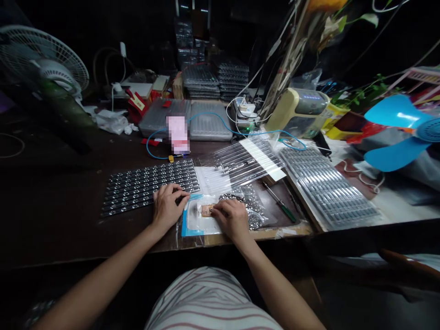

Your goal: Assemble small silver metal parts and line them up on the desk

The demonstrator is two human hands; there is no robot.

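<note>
I have the right hand (213,210) at a small tan block (206,211) on a white pad (205,225), the left hand (168,202) apart, over black strips (137,189); I can't tell whether either grips. Metal bits (255,220) lie beside the right hand.

Reading no text, brand or number anywhere. Finding pink screen (178,133) pixelated, pale label (140,105) on red packet (132,98) too small to read, blue lights (311,96) on cream machine (282,110) too blurred.
</note>
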